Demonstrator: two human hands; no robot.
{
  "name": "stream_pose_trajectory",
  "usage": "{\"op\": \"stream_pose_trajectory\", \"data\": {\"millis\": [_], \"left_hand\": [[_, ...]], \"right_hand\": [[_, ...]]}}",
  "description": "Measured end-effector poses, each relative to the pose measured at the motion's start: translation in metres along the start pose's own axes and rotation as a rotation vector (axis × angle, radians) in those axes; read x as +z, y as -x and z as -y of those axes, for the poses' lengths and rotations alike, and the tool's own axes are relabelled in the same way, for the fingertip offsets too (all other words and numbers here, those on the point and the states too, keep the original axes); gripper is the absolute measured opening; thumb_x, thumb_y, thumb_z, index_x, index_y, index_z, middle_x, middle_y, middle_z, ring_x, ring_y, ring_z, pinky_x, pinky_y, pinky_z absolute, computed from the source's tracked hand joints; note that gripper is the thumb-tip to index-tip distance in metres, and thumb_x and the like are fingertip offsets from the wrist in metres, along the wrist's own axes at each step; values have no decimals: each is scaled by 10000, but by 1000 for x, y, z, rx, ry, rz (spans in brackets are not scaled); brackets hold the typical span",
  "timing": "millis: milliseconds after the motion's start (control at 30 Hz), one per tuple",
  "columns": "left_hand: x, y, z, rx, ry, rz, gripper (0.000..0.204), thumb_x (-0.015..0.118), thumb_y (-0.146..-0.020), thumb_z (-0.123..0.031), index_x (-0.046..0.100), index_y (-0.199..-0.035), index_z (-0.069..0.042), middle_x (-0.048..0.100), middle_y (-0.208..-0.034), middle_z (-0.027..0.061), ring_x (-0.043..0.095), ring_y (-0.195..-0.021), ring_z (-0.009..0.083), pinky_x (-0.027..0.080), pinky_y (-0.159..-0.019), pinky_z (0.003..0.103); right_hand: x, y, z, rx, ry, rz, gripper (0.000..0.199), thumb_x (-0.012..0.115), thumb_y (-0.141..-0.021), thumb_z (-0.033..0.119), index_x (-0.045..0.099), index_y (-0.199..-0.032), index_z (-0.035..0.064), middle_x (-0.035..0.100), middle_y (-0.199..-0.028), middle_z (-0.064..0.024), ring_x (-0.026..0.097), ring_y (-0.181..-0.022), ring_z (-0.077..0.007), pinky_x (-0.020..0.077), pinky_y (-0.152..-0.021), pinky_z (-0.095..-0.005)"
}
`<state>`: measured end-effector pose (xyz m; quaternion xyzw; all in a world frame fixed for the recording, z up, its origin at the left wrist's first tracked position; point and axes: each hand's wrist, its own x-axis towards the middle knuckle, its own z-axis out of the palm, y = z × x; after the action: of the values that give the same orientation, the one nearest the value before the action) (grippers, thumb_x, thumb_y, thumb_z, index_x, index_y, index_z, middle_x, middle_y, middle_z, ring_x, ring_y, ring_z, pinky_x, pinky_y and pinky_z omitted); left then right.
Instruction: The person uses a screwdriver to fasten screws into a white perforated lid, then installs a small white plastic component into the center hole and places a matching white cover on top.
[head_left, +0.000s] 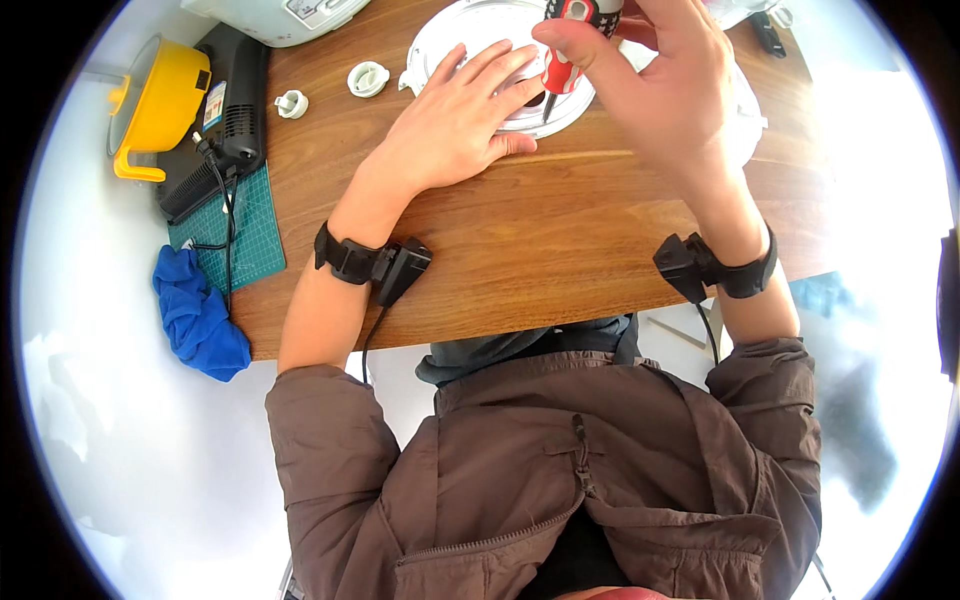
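Note:
A round white lid-like disc [437, 45] lies on the wooden table in front of me. My left hand [455, 120] rests flat on its near left part, fingers stretched out. Raised over its right side, my right hand [665, 75] is closed around a red and black screwdriver [562, 78] with a white pattern. The screwdriver points down, its dark shaft reaching the disc near my left fingertips. Whether the tip touches a screw cannot be made out. Part of another white piece [745, 115] shows behind my right hand.
Two small white caps [368, 78] sit left of the disc. Farther left are a yellow pot [175, 100], a black appliance [240, 80] with a cord, a green cutting mat [262, 230] and blue cloth [195, 310]. A white appliance [290, 20] stands at the back.

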<state>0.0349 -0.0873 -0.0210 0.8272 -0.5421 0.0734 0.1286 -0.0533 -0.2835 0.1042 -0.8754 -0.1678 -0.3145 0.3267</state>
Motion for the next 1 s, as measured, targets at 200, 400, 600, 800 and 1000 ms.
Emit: {"op": "stream_pose_trajectory", "data": {"millis": [200,400,600,800,1000], "left_hand": [[-1,-1,2,12,6,-67,648,638,-936,-528,535,-1457,-156,428,-1579,113,357,-1485,309,275,-1223,537],[4,0,4,58,-14,-105,629,610,-955,-539,577,-1375,-73,458,-1538,177,355,-1477,332,265,-1233,507],[1,1,4,-4,20,-41,683,640,-938,-540,482,-1522,-223,405,-1608,90,348,-1491,313,263,-1216,552],[-6,-5,-1,-34,92,-42,743,718,-886,-504,503,-1491,-130,405,-1606,104,334,-1500,314,238,-1249,518],[-19,-11,11,-210,403,-224,490,705,-953,-279,592,-1388,-85,559,-1445,159,533,-1321,332,447,-1100,434]], "right_hand": [[-3,5,-14,103,-270,135,425,698,-937,39,512,-1314,-26,637,-1134,-134,621,-962,-179,532,-846,-304],[17,15,-31,101,-594,28,463,740,-921,26,543,-1340,-3,652,-1164,-89,652,-1047,-148,555,-874,-271],[13,9,-1,206,-108,-104,451,802,-843,2,634,-1262,21,695,-1092,-96,675,-946,-125,580,-764,-265],[-15,9,-23,191,-616,-294,555,753,-941,64,473,-1415,-10,650,-1157,-120,675,-1044,-207,569,-908,-311],[-55,27,-28,298,-332,-65,353,749,-902,130,596,-1215,69,657,-1031,-130,677,-896,-255,537,-772,-315]]}}
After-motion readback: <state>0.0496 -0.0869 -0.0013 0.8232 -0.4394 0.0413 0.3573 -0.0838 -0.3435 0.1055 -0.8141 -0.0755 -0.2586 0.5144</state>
